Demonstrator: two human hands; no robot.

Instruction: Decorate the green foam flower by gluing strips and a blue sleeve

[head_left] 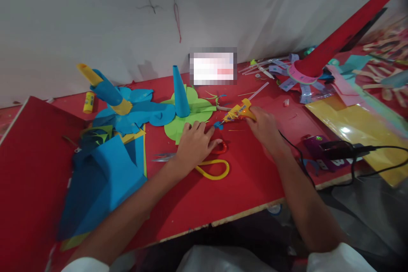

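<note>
My right hand (263, 126) is closed around a yellow and orange glue gun (238, 111), its nozzle pointing left and down at a small blue paper piece (218, 125) on the table. My left hand (194, 144) rests palm down with thumb and index finger apart. Its index fingertip reaches the edge of that blue piece; whether it presses on it I cannot tell. Under this hand lie scissors with a yellow and a red handle loop (213, 170), partly covered. Just behind stands a blue paper cone (181, 93) on a green paper flower shape (172, 126).
A blue paper flower with a rolled stem (119, 104) and a yellow glue stick (89, 102) are at left, above blue paper sheets (108, 178). At right are a red cone (338, 38), a yellow sheet (357, 127), a purple box (314, 146) and a black cable (296, 148).
</note>
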